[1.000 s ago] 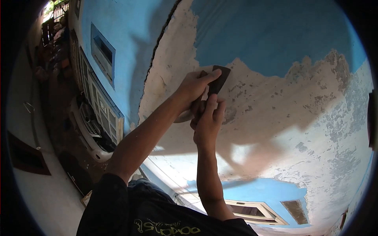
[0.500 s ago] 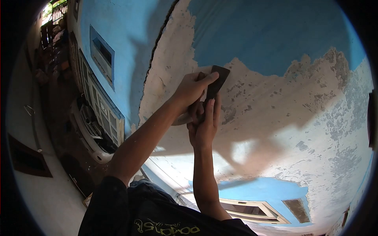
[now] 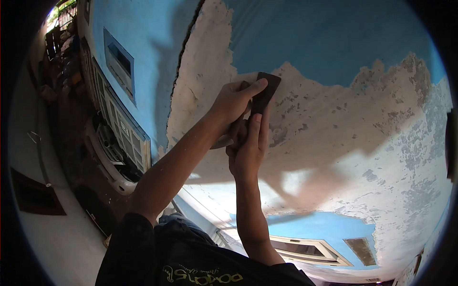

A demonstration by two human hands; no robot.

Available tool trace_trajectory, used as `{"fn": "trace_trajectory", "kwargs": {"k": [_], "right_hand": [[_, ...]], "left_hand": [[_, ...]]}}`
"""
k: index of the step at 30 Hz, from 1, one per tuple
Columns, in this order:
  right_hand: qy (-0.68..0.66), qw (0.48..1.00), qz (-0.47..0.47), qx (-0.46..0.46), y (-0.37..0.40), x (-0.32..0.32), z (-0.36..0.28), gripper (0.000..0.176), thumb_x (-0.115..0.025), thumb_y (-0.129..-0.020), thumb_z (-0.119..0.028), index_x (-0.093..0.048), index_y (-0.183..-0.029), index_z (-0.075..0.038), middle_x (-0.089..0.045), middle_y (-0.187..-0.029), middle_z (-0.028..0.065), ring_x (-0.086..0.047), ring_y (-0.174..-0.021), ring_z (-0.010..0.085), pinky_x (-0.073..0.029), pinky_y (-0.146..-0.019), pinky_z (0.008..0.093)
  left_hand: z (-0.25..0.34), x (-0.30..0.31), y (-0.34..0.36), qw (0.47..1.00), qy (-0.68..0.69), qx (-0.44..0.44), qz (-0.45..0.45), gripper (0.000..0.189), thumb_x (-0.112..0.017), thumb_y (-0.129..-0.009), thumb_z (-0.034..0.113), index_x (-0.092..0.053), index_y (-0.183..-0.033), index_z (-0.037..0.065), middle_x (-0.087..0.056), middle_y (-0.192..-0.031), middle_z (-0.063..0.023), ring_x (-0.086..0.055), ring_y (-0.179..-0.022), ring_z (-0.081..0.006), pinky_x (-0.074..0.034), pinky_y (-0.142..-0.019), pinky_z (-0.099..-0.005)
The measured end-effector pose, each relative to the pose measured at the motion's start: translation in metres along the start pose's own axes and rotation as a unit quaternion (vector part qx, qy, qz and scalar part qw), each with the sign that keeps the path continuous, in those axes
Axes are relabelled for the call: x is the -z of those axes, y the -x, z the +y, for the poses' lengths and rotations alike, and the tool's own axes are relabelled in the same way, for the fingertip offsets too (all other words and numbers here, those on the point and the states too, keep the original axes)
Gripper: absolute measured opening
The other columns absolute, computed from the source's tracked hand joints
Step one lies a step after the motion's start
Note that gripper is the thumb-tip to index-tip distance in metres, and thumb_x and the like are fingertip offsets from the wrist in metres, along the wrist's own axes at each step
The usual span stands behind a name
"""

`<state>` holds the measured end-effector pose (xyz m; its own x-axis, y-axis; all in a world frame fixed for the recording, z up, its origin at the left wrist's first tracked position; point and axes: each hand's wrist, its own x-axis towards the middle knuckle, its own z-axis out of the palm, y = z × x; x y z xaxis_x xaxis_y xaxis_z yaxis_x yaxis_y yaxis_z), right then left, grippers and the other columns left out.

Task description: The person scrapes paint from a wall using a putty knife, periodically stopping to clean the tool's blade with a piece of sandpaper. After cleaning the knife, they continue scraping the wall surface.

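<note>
Your left hand point(image 3: 234, 103) and right hand point(image 3: 247, 155) are gripping a dark scraper point(image 3: 268, 95) by the peeling wall point(image 3: 329, 126), ideally keeping clear of its far edge.

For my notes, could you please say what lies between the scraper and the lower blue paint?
In the head view, partly shadowed, grey-flecked wall separates the scraper from that blue paint.

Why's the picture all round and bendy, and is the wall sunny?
Head view: probably a very wide lens, with black corners; head view: the peeling wall is bright lower down, shaded higher up; head view: the left hand, right hand and dark flat tool are in shade and look dim.
</note>
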<state>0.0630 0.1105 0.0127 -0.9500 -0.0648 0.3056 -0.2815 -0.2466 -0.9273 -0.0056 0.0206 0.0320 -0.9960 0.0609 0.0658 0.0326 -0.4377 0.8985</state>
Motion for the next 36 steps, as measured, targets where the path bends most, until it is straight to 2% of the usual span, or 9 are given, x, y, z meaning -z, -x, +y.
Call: {"fn": "trace_trajectory", "kwargs": {"k": [5, 8, 11, 17, 20, 23, 26, 29, 36], "right_hand": [[0.004, 1.000, -0.005, 0.012, -0.012, -0.008, -0.011, 0.053, -0.031, -0.108, -0.033, -0.016, -0.157, -0.018, -0.035, -0.061, -0.0070, -0.032, -0.047, 0.0005, -0.025, -0.037, 0.0173], [-0.005, 1.000, -0.002, -0.004, -0.014, -0.016, -0.023, 0.053, -0.031, -0.108, -0.033, -0.016, -0.157, -0.017, -0.036, -0.060, -0.0070, -0.033, -0.046, 0.0004, -0.025, -0.037, 0.0173], [-0.010, 0.999, 0.029, 0.023, 0.000, -0.010, 0.002, 0.052, -0.037, -0.107, -0.031, -0.023, -0.155, -0.018, -0.040, -0.057, -0.0064, -0.034, -0.045, -0.0001, -0.024, -0.032, 0.0185], [-0.007, 1.000, 0.026, -0.007, 0.000, -0.006, -0.005, 0.053, -0.030, -0.109, -0.031, -0.015, -0.157, -0.015, -0.034, -0.059, -0.0070, -0.032, -0.044, 0.0002, -0.025, -0.035, 0.0181], [-0.052, 0.998, 0.021, 0.014, 0.002, 0.003, 0.011, 0.053, -0.037, -0.107, -0.030, -0.020, -0.156, -0.017, -0.041, -0.059, -0.0054, -0.038, -0.045, 0.0009, -0.026, -0.033, 0.0176], [-0.041, 0.999, 0.024, 0.018, -0.006, -0.001, 0.005, 0.053, -0.037, -0.107, -0.030, -0.020, -0.156, -0.017, -0.041, -0.060, -0.0055, -0.039, -0.046, 0.0012, -0.029, -0.034, 0.0177], [-0.031, 0.999, 0.013, 0.008, -0.006, -0.004, -0.009, 0.053, -0.037, -0.107, -0.029, -0.020, -0.156, -0.017, -0.041, -0.060, -0.0052, -0.041, -0.048, 0.0013, -0.032, -0.036, 0.0182], [-0.038, 0.999, 0.020, 0.026, -0.006, 0.005, 0.011, 0.053, -0.037, -0.107, -0.029, -0.021, -0.156, -0.015, -0.041, -0.061, -0.0048, -0.041, -0.048, 0.0013, -0.033, -0.037, 0.0182], [-0.031, 0.999, 0.031, 0.008, -0.002, -0.007, -0.006, 0.054, -0.036, -0.107, -0.029, -0.020, -0.156, -0.013, -0.042, -0.062, -0.0049, -0.037, -0.047, 0.0017, -0.030, -0.037, 0.0182]], "left_hand": [[0.016, -0.007, -0.005, 0.998, -0.017, -0.057, 0.023, 0.048, -0.067, -0.088, 0.051, -0.067, -0.090, 0.003, -0.058, -0.072, -0.0001, -0.047, -0.065, -0.0059, -0.035, -0.052, -0.0223], [0.034, -0.005, 0.001, 1.000, -0.013, 0.013, 0.017, 0.049, -0.067, -0.088, 0.052, -0.067, -0.093, 0.003, -0.057, -0.073, 0.0008, -0.047, -0.063, -0.0063, -0.035, -0.051, -0.0232], [0.022, 0.004, 0.011, 0.996, -0.093, 0.013, -0.010, 0.048, -0.067, -0.089, 0.049, -0.066, -0.099, 0.002, -0.057, -0.076, -0.0001, -0.051, -0.063, -0.0088, -0.042, -0.054, -0.0243], [0.003, 0.001, 0.005, 0.999, 0.025, -0.002, -0.040, 0.043, -0.068, -0.090, 0.044, -0.067, -0.100, 0.001, -0.065, -0.083, -0.0032, -0.052, -0.065, -0.0069, -0.043, -0.058, -0.0218], [-0.006, 0.002, 0.009, 0.999, -0.016, -0.013, -0.031, 0.046, -0.068, -0.091, 0.044, -0.067, -0.101, -0.001, -0.067, -0.087, -0.0043, -0.050, -0.065, -0.0057, -0.042, -0.058, -0.0224], [0.005, 0.002, 0.007, 0.998, -0.055, 0.000, -0.012, 0.047, -0.068, -0.090, 0.045, -0.065, -0.099, -0.001, -0.064, -0.079, -0.0022, -0.051, -0.064, -0.0060, -0.044, -0.059, -0.0233], [0.014, -0.002, 0.010, 0.999, -0.040, -0.016, 0.001, 0.045, -0.070, -0.088, 0.047, -0.066, -0.090, 0.002, -0.057, -0.070, 0.0016, -0.048, -0.060, -0.0059, -0.040, -0.055, -0.0222], [0.005, -0.002, 0.009, 0.997, -0.066, -0.030, 0.015, 0.044, -0.071, -0.087, 0.048, -0.065, -0.086, 0.004, -0.050, -0.065, 0.0041, -0.046, -0.057, -0.0052, -0.035, -0.050, -0.0213], [0.020, -0.005, 0.015, 0.998, -0.055, -0.013, 0.017, 0.041, -0.072, -0.086, 0.046, -0.064, -0.082, 0.006, -0.049, -0.063, 0.0042, -0.042, -0.053, -0.0045, -0.032, -0.046, -0.0222]]}}
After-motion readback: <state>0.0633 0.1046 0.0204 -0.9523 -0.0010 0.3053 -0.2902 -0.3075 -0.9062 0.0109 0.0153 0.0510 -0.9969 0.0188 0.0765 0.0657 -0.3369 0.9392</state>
